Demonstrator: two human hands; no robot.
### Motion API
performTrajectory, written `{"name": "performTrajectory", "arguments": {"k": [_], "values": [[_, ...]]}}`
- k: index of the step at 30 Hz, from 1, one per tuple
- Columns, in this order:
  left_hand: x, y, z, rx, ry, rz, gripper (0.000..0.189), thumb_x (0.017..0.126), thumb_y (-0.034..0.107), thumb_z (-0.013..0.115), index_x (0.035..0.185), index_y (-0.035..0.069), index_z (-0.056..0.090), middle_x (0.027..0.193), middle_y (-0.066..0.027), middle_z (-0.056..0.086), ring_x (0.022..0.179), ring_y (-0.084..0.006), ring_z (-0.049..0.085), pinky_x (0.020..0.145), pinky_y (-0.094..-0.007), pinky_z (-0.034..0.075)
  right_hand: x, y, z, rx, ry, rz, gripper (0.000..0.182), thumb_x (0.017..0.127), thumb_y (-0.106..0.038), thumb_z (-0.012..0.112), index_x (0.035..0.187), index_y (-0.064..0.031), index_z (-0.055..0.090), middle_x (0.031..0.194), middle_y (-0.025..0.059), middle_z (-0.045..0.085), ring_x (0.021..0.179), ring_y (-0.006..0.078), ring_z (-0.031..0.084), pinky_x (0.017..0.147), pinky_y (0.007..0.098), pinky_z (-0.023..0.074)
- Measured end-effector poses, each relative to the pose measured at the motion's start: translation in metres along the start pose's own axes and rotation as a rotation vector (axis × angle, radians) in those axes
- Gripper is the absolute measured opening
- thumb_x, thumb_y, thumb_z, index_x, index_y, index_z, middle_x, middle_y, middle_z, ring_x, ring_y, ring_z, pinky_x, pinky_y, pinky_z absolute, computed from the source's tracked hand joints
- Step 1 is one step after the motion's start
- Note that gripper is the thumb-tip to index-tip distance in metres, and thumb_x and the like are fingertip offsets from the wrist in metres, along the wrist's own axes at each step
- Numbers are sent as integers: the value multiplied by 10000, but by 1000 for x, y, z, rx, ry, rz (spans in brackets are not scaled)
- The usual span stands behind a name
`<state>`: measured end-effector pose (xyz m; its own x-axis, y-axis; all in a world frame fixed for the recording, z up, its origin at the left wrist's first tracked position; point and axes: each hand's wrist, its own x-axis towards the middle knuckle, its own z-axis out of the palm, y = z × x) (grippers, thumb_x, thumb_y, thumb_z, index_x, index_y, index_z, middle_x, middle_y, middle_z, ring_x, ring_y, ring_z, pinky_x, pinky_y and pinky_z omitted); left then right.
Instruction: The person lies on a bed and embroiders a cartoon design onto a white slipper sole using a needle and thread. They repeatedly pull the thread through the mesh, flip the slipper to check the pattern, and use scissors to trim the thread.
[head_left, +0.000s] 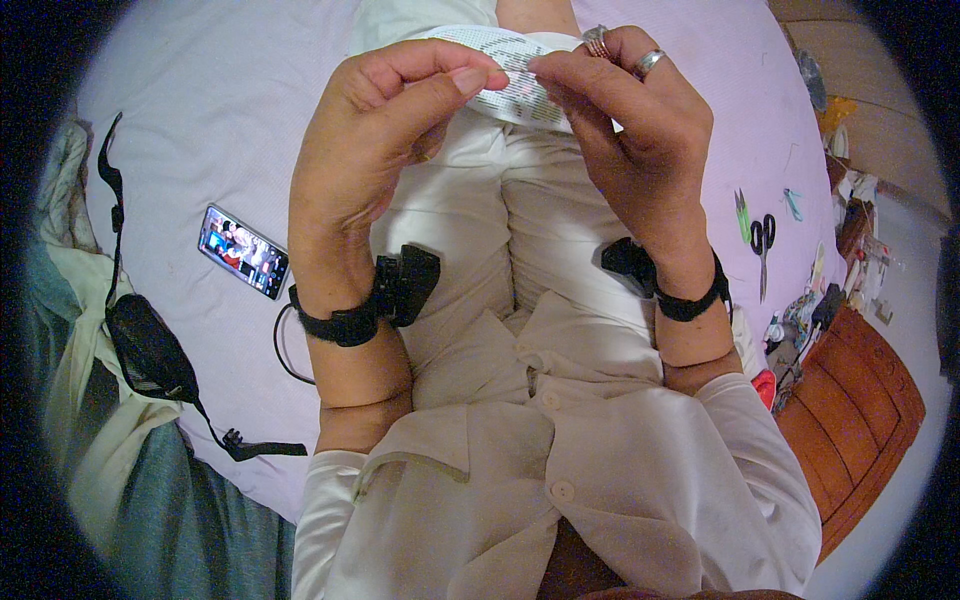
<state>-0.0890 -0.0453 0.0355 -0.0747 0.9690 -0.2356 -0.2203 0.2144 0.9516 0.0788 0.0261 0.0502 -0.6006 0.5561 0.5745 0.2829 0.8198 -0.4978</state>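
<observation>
Thumb and forefinger of my left hand (390, 112) pinch one end of a thin needle or thread (512, 70); which of the two it is, I cannot tell. Close beside it, my right hand (637, 112), with rings on its fingers, pinches the other end. Behind and below the fingertips, a white perforated mesh piece (517, 112) with rounded edges lies over my lap. Dark stitches or holes form a pattern on it, and both hands hide part of it. Each wrist wears a black strap with a small device, the left device (409, 285) and the right device (630, 266).
Left of me on the pale bedsheet (225, 135) lie a lit smartphone (244, 251) and a black belt bag (150, 349). To the right are green thread snips (742, 215), black-handled scissors (763, 247) and a teal item (792, 204). Assorted items stand near brown wooden furniture (847, 420).
</observation>
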Motion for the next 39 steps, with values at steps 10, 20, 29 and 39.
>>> {"name": "performTrajectory", "arguments": {"k": [10,20,29,39], "values": [[0,0,-1,4,12,11,163,820,168,574,888,42,652,606,75,514,465,2,319,417,-170,222,-1,-1,2,-5,10,-6,236,653,66,645,848,-67,654,705,77,538,622,185,557,541,239,439],[-2,1,-4,33,-14,13,141,806,133,582,881,38,653,611,77,513,494,15,327,429,-158,211,0,-4,-9,-92,-238,70,159,728,-1,568,882,-36,585,731,97,525,610,210,541,552,272,451],[0,1,-3,93,-38,52,118,748,62,649,857,29,622,685,58,545,575,10,402,534,-136,309,3,-2,-9,-35,-285,18,154,695,29,568,841,-10,600,762,123,511,634,219,533,533,277,453],[2,0,-1,81,-29,50,117,756,68,646,858,16,619,782,6,602,697,-28,516,629,-148,401,3,1,-13,36,-209,-27,159,677,49,574,828,4,596,740,125,499,619,221,519,534,280,452]]}}
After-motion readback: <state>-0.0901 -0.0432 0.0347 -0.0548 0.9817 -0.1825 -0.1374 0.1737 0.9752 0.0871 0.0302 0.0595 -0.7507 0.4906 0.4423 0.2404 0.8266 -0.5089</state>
